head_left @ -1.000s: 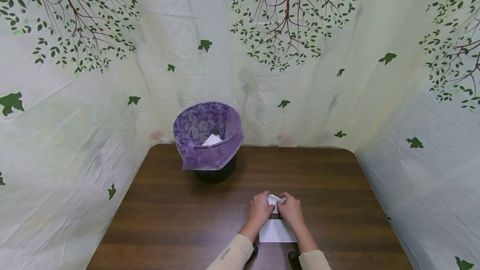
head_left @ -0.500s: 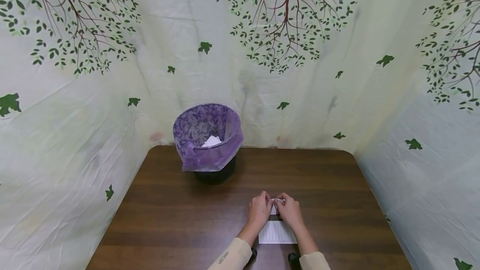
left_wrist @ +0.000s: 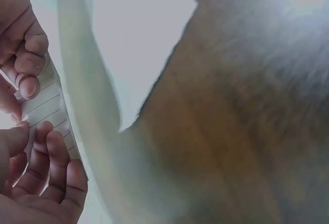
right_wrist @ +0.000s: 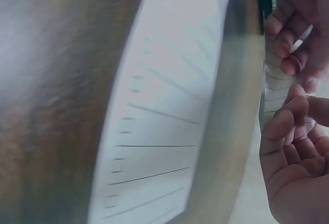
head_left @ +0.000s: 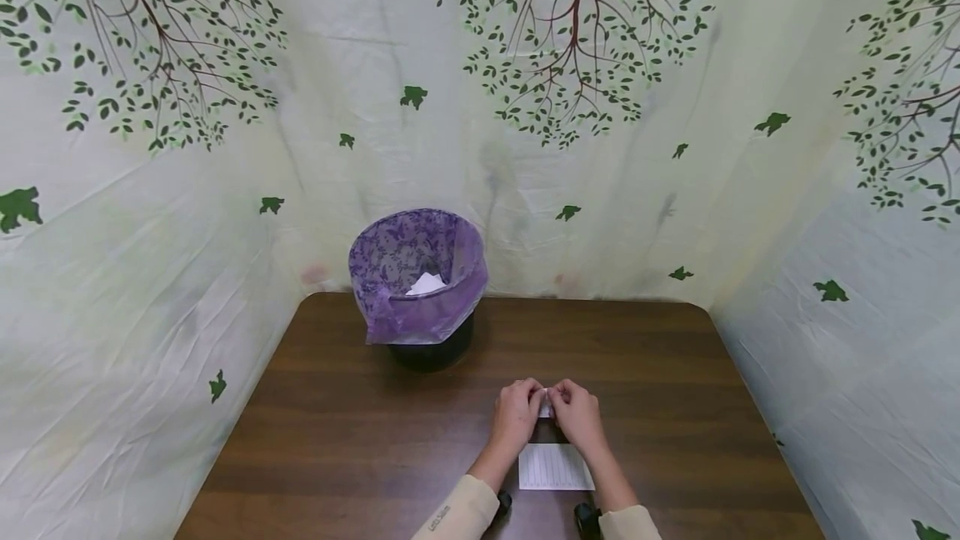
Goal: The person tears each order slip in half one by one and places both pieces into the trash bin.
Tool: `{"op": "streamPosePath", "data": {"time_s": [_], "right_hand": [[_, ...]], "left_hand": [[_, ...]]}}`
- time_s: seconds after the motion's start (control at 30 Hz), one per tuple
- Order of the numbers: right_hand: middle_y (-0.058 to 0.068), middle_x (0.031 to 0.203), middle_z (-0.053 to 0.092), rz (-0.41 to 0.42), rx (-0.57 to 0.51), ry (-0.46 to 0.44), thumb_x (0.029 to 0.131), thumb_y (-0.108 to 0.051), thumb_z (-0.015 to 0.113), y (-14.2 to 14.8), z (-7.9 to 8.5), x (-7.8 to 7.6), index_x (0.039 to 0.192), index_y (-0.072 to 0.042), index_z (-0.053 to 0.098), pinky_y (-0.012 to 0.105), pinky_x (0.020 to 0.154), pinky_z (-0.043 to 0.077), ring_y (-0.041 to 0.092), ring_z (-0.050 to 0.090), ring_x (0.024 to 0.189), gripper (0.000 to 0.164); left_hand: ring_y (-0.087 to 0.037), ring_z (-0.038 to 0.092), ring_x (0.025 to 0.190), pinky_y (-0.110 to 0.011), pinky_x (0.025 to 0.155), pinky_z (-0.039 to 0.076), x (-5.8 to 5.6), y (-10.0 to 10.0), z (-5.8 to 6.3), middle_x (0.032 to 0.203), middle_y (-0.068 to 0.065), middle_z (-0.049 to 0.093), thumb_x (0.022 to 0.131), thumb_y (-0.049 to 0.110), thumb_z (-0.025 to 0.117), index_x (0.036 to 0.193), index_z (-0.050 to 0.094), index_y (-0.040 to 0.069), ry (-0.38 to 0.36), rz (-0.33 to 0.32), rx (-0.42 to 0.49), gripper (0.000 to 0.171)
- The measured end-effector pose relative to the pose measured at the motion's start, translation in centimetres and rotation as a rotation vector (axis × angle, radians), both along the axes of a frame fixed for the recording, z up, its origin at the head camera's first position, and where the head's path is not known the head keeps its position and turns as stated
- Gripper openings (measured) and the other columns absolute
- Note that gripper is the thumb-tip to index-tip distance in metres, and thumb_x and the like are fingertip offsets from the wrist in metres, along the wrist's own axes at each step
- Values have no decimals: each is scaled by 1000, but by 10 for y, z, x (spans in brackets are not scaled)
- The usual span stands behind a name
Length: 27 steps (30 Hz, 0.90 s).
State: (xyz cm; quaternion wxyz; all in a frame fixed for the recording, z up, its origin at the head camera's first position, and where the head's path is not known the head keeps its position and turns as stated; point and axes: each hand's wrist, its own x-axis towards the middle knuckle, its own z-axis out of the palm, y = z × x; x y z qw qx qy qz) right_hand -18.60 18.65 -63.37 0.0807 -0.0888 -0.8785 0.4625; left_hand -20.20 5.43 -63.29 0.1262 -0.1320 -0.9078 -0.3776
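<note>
A small piece of white lined paper point(head_left: 546, 409) is pinched between both hands, its lines showing in the left wrist view as paper point(left_wrist: 47, 105) behind the fingers. My left hand point(head_left: 514, 415) holds its left side by thumb and fingertips. On the other side my right hand point(head_left: 577, 417) pinches it, the two sets of fingertips close together. Most of the piece is hidden by the fingers. Nearer the body, between the forearms, a separate lined sheet point(head_left: 557, 467) lies flat on the table; the right wrist view shows this sheet point(right_wrist: 154, 142) with printed lines and short marks.
A dark bin point(head_left: 431, 357) with a purple patterned bag point(head_left: 420, 319) over its rim stands at the table's back left, white paper point(head_left: 426, 283) inside. The brown table point(head_left: 360, 457) ends at a wall covering point(head_left: 570, 257) printed with leaves and branches.
The hands have drawn closer together at the fingertips and shifted slightly away from the body. Less of the held paper shows between them, and its gap from the flat sheet has widened.
</note>
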Motion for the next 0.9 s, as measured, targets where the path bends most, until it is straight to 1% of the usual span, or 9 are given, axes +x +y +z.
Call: {"op": "streamPosePath", "data": {"time_s": [0.07, 0.23, 0.3, 0.4, 0.53, 0.73, 0.9], "right_hand": [[-2, 61, 63, 9, -4, 13, 102, -15, 67, -1, 7, -1, 85, -8, 68, 24, 52, 41, 10, 52, 53, 19], [0, 62, 65, 17, -29, 19, 102, -14, 67, -5, 18, -2, 85, -9, 68, 23, 55, 40, 11, 53, 56, 18], [0, 62, 64, 22, -50, 21, 103, -13, 67, -6, 21, -1, 85, -8, 68, 23, 54, 41, 11, 53, 56, 18], [-1, 63, 63, 31, -83, 23, 103, -14, 67, -7, 26, 1, 86, -7, 68, 23, 53, 41, 10, 52, 56, 18], [-1, 63, 63, 43, -113, 23, 103, -15, 67, -9, 33, 3, 86, -8, 68, 23, 51, 40, 9, 52, 55, 18], [3, 66, 64, 61, -176, 32, 104, -15, 67, -14, 41, 4, 88, -7, 68, 24, 50, 41, 11, 53, 54, 17], [3, 66, 65, 72, -214, 54, 104, -14, 67, -18, 47, 5, 89, -4, 68, 24, 50, 43, 10, 53, 55, 18]], "left_hand": [[-21, 71, 79, -36, 71, 57, -1, -2, 6, 87, -3, 76, 99, 16, 75, 89, 77, 13, 7, -7, 3, 10], [-16, 68, 78, -30, 72, 57, 0, -8, 19, 89, -1, 76, 100, 17, 74, 92, 78, 14, -16, -19, 24, 10], [-15, 67, 78, -29, 72, 58, 1, -10, 22, 89, 0, 76, 100, 18, 73, 92, 78, 14, -10, -21, 34, 10], [-15, 68, 78, -31, 74, 58, 2, -13, 24, 88, 0, 76, 100, 19, 73, 92, 78, 15, 5, -23, 53, 11], [-15, 69, 78, -32, 73, 56, 4, -17, 30, 88, 1, 78, 101, 20, 73, 91, 78, 16, 5, -19, 85, 12], [-12, 66, 75, -25, 69, 54, 6, -22, 40, 86, -1, 78, 100, 19, 74, 91, 79, 15, 20, -22, 134, 11], [-11, 64, 74, -24, 67, 52, 7, -26, 47, 86, 0, 77, 100, 20, 74, 91, 79, 15, 50, -22, 144, 11]]}}
